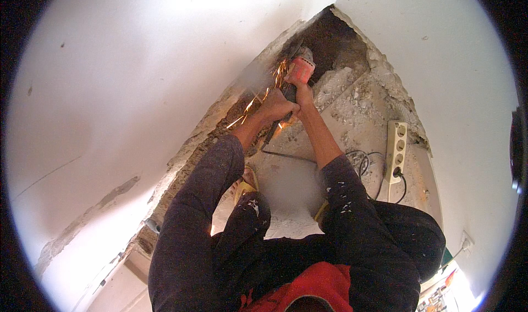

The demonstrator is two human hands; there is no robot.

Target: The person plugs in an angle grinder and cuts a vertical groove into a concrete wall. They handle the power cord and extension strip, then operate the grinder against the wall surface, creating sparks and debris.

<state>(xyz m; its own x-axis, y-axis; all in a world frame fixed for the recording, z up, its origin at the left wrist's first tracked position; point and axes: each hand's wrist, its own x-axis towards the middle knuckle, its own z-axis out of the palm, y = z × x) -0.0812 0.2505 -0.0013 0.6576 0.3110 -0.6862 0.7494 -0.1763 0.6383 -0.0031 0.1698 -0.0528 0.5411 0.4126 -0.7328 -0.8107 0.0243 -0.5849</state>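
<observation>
A red and black angle grinder (pixel 302 70) is held in both hands at the foot of the left wall, close to the room's corner. My right hand (pixel 303 93) is wrapped round its body just behind the red part. My left hand (pixel 277 106) grips the dark rear handle, where the cord comes out. Orange sparks (pixel 279 74) stream from the grinder's head back toward my left forearm. The disc and the exact spot it touches are hard to make out in the dark gap and haze.
Broken plaster and rubble (pixel 352 97) lie along the right wall's base and around a dark hole (pixel 335 34) in the corner. A cream power strip (pixel 396 149) with a plugged-in cord stands to the right. The black grinder cord (pixel 289 157) runs across the dusty floor near my yellow sandal (pixel 247 186).
</observation>
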